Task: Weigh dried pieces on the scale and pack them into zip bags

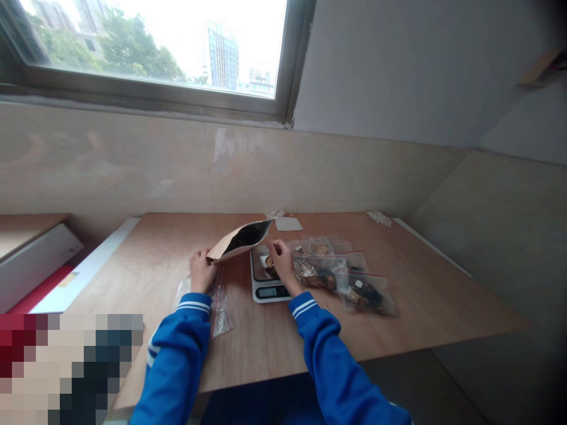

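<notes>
Nearest, at the bottom: 2 blue sleeves (177, 348) w/ white cuff stripes reach up over the wooden counter (443, 301). L of bottom ctr, clear zip bags (222, 319) lie flat, partly under the L arm. Mid-frame, the 2 hands are well apart. L hand (202, 271) grips the lower-L end of a brown paper bag (234, 242), tilted, mouth gaping, dark inside; contents unclear. R hand (282, 260) is over a white digital scale (260, 274), fingers drawn narrow together; can't tell if they pinch anything. A brownish pc. (269, 261) shows on the scale plate, partly hidden by that hand. Just R of it, filled zip bags (321, 277) overlap, w/ brown & dark pcs. inside. Farther, above ctr: white paper (289, 224) near the counter's back edge, crumpled tissue (275, 213) beside it. Then a tiled wall (248, 171); upper L, a window (186, 35) w/ trees (128, 50) & bldgs. (222, 56) outside.
</notes>
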Demonstrator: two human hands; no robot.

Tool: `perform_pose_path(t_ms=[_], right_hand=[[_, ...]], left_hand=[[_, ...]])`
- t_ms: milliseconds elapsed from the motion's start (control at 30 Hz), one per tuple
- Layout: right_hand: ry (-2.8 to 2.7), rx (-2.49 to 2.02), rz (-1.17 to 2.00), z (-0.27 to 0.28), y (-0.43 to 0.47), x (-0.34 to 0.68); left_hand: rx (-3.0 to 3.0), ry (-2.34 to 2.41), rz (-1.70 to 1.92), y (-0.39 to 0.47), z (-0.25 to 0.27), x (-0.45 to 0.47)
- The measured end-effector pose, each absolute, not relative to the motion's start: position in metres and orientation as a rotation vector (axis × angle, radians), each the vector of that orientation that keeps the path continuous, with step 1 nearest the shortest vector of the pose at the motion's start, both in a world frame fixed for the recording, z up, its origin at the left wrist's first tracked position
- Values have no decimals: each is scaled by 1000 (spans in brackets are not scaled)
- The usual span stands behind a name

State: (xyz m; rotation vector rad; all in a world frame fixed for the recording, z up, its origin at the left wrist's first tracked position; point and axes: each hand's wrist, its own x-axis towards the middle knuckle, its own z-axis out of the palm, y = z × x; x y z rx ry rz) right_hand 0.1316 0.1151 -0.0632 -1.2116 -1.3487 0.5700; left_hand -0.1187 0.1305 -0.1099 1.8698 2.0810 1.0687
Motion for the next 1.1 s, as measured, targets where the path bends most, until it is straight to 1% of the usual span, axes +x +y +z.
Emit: perform_pose_path(t_ms=[333,533,733,1000,1100], right_hand=[[-1629,-1216,504,-50,126,140],[-1745,-1263,262,-47,105,160],[-2111,-1344,201,-56,76,172],[-2102,-1420,121,-47,69,170],[-2098,-1374,178,-45,73,163]], left_hand=[[1863,2058,1077,129,-108,-118],[1864,2058,1093,128,-107,-117],[1877,2057,1096,128,-108,-117],[1877,2062,1098,129,-110,-118],[1884,2051,1097,130,-111,-119]])
